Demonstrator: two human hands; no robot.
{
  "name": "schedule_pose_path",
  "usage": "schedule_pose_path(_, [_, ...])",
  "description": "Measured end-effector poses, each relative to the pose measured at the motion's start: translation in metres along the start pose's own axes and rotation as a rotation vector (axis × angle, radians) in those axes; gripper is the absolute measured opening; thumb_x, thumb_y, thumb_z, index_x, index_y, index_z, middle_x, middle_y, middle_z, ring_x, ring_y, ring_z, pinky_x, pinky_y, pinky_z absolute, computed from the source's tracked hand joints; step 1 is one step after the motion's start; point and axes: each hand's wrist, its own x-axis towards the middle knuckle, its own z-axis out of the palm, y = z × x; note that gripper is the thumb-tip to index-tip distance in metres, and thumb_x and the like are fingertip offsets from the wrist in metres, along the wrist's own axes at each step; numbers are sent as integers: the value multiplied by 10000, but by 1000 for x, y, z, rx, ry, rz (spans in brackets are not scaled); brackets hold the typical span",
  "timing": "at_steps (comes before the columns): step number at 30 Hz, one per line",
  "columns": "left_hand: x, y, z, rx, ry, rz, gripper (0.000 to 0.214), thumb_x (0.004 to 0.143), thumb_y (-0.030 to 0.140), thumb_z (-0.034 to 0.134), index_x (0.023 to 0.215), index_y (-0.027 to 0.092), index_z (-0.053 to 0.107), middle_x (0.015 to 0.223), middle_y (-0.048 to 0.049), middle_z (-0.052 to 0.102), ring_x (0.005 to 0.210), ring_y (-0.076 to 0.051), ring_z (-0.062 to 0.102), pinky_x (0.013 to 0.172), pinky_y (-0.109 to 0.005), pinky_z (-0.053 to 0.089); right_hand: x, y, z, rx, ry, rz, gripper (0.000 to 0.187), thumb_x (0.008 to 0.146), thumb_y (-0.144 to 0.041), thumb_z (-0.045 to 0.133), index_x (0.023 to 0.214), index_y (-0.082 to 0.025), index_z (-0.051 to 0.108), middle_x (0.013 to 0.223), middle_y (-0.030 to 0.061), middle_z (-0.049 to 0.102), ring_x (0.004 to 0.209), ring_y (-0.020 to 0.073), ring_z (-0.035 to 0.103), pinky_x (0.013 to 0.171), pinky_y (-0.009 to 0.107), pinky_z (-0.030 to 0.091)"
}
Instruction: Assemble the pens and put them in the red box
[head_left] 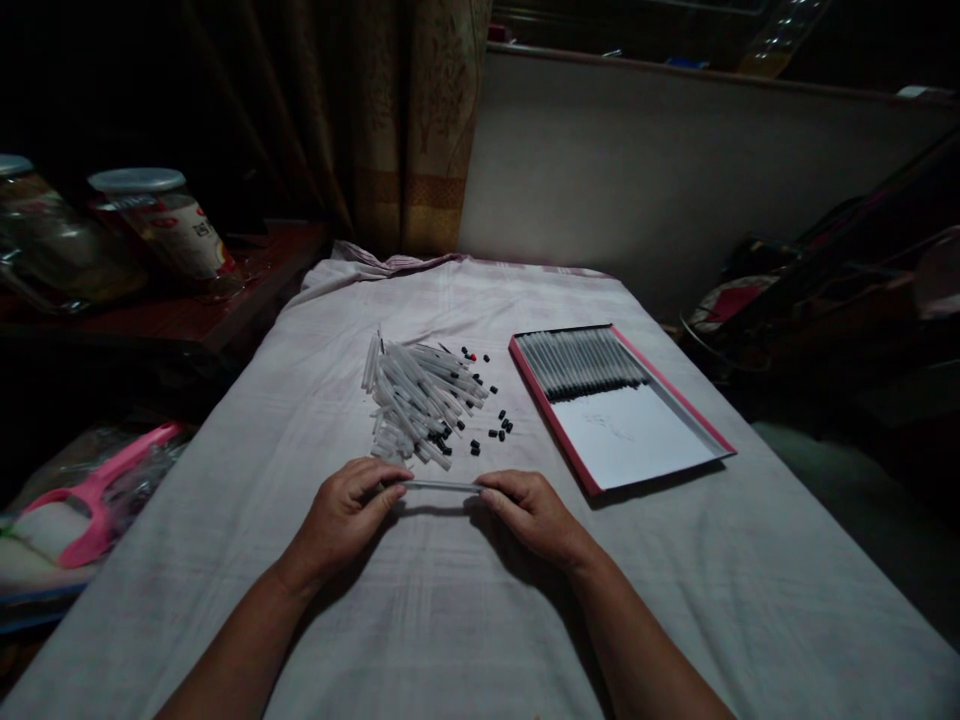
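My left hand (346,515) and my right hand (531,512) each pinch one end of a thin white pen (442,486), held level just above the cloth-covered table (450,620). Just beyond my hands lies a heap of white pens (416,395) with small black caps (495,425) scattered to its right. To the right lies a shallow red-edged box (645,440). A row of pens (581,360) fills its far end.
Two lidded jars (169,225) stand on a dark wooden surface at the left. A pink plastic tool (97,495) lies at the lower left beside the table. A curtain (390,120) hangs behind. Bags and clutter (825,280) sit at the right.
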Motion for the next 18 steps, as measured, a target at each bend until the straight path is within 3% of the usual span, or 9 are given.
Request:
schedule_pose_path(6, [1, -7, 5, 10, -24, 6, 164, 861, 276, 603, 917, 201, 738, 852, -57, 735, 791, -182, 693, 742, -298, 558, -1, -4, 1, -67, 43, -31, 267, 899, -280, 521, 949, -170, 759, 855, 78, 768, 778, 200, 707, 739, 299, 532])
schedule_pose_path(10, [4, -14, 8, 52, 22, -15, 221, 853, 330, 610, 1015, 220, 713, 954, -57, 736, 880, -199, 692, 804, -326, 559, 3, -10, -21, -160, 87, -39, 253, 884, -293, 541, 900, -191, 772, 819, 62, 765, 747, 189, 698, 704, 282, 515])
schedule_pose_path(12, [5, -17, 7, 87, 93, -4, 258, 845, 359, 619, 1047, 220, 699, 991, -61, 733, 911, -206, 687, 825, -336, 555, 11, -6, -47, -177, 300, -25, 285, 855, -366, 555, 856, -188, 778, 786, 63, 756, 717, 194, 687, 683, 285, 515])
schedule_pose_path(15, [6, -19, 6, 136, 156, 34, 236, 853, 387, 609, 979, 215, 711, 930, -56, 735, 866, -201, 687, 803, -324, 557, 30, 12, -97, -246, 748, 164, 374, 803, -463, 572, 870, -162, 784, 795, 80, 756, 719, 229, 682, 646, 303, 510])
schedule_pose_path(16, [6, -19, 6, 150, 168, 40, 229, 857, 391, 602, 951, 215, 715, 903, -53, 736, 844, -197, 687, 787, -316, 558, 37, 20, -113, -314, 849, 245, 378, 794, -457, 575, 893, -161, 788, 805, 78, 758, 750, 240, 684, 662, 306, 506])
schedule_pose_path(18, [7, -20, 7, 169, 179, 38, 226, 867, 388, 585, 926, 216, 720, 875, -48, 737, 818, -192, 690, 767, -305, 560, 52, 34, -138, -479, 913, 447, 350, 792, -403, 568, 925, -171, 795, 836, 74, 765, 827, 254, 685, 681, 296, 491])
